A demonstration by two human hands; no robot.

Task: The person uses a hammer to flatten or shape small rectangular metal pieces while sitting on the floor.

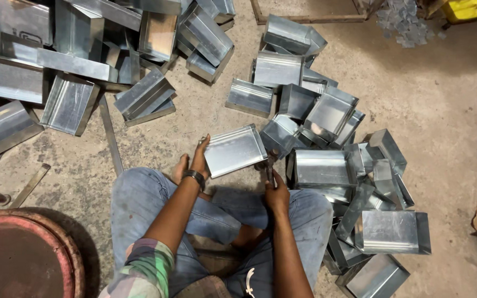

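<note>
The left hand grips the edge of a light, stiff sheet-metal tray; sharp rims, best held by folded sides. The right hand is closed on a hammer.

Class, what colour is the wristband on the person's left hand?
Black. The wristband sits just below the left hand, shown clearly in the head view.

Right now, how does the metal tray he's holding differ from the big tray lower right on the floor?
The held shiny sheet-metal tray is gripped at its edge by the left hand and tilted off the floor; the larger folded sheet-metal tray lies untouched in the pile. The right hand grips a dark tool beside the held one. Both are galvanised grey.
</note>
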